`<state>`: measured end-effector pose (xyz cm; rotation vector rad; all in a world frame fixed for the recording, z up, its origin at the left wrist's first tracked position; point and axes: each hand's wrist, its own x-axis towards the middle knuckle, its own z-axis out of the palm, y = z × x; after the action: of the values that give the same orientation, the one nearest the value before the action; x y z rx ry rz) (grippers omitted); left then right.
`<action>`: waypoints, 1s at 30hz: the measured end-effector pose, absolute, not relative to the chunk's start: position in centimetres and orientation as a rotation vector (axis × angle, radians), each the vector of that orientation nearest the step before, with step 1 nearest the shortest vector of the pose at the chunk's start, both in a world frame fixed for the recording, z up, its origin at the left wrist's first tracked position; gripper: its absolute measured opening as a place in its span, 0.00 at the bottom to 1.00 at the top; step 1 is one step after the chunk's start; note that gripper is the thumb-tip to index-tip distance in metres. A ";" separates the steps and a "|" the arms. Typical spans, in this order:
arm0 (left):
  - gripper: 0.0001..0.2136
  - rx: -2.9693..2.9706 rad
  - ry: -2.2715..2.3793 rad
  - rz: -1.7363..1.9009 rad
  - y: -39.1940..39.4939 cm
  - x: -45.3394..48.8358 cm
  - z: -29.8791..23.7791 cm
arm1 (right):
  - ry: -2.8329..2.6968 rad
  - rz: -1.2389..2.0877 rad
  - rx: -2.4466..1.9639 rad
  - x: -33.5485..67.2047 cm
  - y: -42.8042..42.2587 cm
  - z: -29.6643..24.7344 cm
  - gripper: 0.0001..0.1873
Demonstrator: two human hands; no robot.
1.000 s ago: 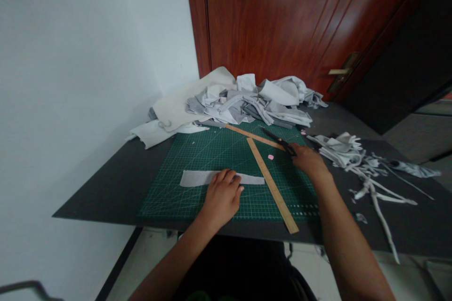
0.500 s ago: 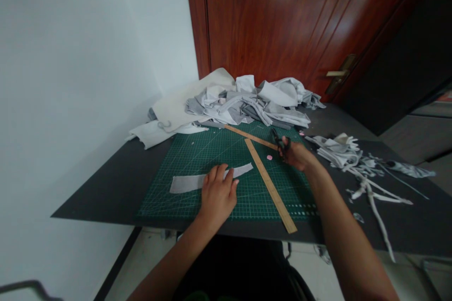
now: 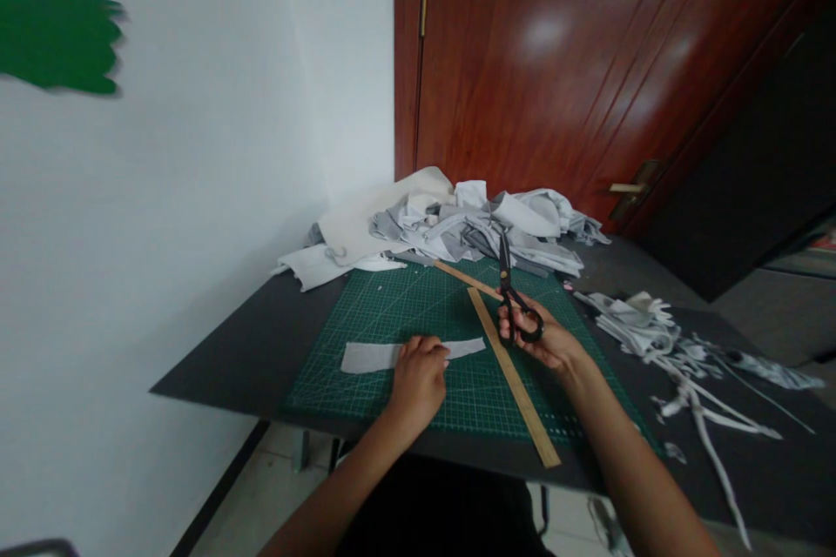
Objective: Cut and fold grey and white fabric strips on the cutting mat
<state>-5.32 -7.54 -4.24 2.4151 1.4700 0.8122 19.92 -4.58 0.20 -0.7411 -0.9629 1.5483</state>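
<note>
A narrow strip of light grey fabric (image 3: 371,357) lies across the green cutting mat (image 3: 326,405). My left hand (image 3: 419,387) is over the strip's middle, fingers curled and closed on it, hiding that part. My right hand (image 3: 542,339) holds black scissors (image 3: 505,270) by the handles, raised above the mat, with the blades together and pointing away from me. Under and beside the scissors, one wooden ruler (image 3: 522,396) slants toward the front edge. A second wooden ruler (image 3: 457,276) lies farther back, partly hidden behind the right hand.
Piled grey and white fabric (image 3: 450,226) covers the back of the dark table (image 3: 254,365), against a wooden door (image 3: 522,87). At the right are fabric scraps (image 3: 627,322) and pale cord-like strips (image 3: 715,444). A white wall (image 3: 215,174) rises on the left.
My right hand has lifted the scissors and turned them so the blades point up and away. My left fingers have curled in on the strip. The whole view has tilted up.
</note>
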 end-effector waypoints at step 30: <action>0.07 2.537 1.136 0.817 -8.9 -6.0 -4.2 | -0.667 1.578 -1.320 9.4 -30.7 -6.0 0.45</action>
<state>-5.98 -8.87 -4.25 2.5366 1.1363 0.8166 9.39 -30.70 -6.04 -1.3203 -0.6673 1.5783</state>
